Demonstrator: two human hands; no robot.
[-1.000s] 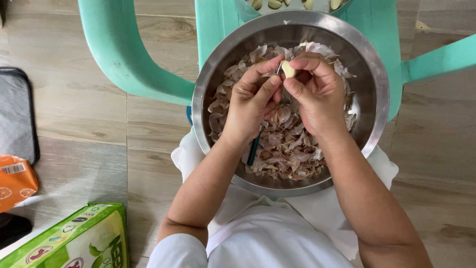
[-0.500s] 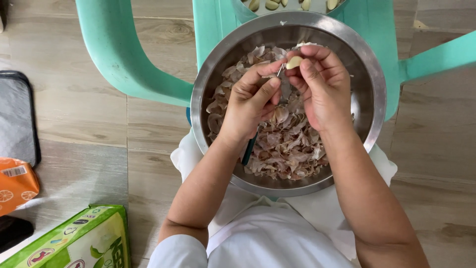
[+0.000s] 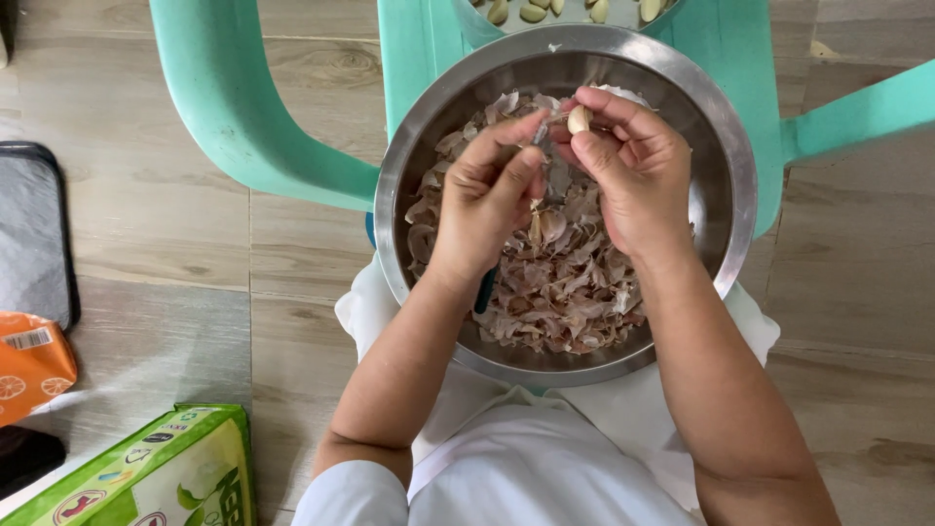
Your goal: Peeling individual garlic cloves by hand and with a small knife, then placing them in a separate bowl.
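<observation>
A steel bowl (image 3: pixel 721 146) full of papery garlic skins (image 3: pixel 565 292) rests on my lap against a teal plastic chair. Over it my right hand (image 3: pixel 633 170) pinches a pale garlic clove (image 3: pixel 579 119) between thumb and fingers. My left hand (image 3: pixel 487 195) grips a small knife with a dark handle (image 3: pixel 484 290) that pokes out below the palm; its tip meets the clove.
A second bowl with peeled cloves (image 3: pixel 531 12) sits on the teal chair (image 3: pixel 243 107) at the top. On the wooden floor at left lie a grey mat (image 3: pixel 34 229), an orange packet (image 3: pixel 29 365) and a green box (image 3: pixel 166 477).
Both hands have drifted slightly up and away over the bowl. The clove stays pinched in the right hand, with the knife worked against it.
</observation>
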